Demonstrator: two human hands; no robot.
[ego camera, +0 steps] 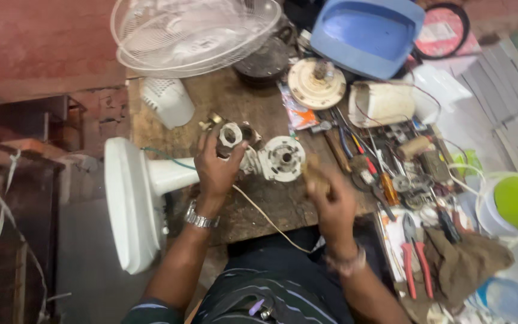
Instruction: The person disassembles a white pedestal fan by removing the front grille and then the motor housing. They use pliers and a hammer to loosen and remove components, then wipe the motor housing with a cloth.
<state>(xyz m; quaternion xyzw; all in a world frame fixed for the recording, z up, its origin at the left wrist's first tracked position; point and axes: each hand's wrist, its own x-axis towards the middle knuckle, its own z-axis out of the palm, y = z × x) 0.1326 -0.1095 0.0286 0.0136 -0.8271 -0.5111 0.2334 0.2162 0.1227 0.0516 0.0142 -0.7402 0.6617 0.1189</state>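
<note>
Left hand (216,171), wristwatch on the wrist, fingers (211,147) curled round the neck of a stripped fan motor (253,153), thumb side toward the round white base (128,204) lying on its edge just off the bench. Motor housing exposed beyond the fingertips: grey metal ring nearest the knuckles, pale round end plate (284,158) farther out, toward the right hand. Right hand (331,201) closed about a small brownish object (314,174), possibly a tool handle or wooden grip, blurred and not identifiable; fingers folded tight, no gap visible. Thin pale cord (265,216) trailing from under the left palm across the wooden bench (241,105). Beyond both hands: fan guard (193,33), blue tray (367,33), loose screwdrivers and red-handled pliers (415,258) to the outer side of the right wrist. Motor judged heavy, rigid, greasy metal with sharp edges; stand top-heavy and awkward; best gripped at the neck behind the housing, as here, clear of windings and wires.
</note>
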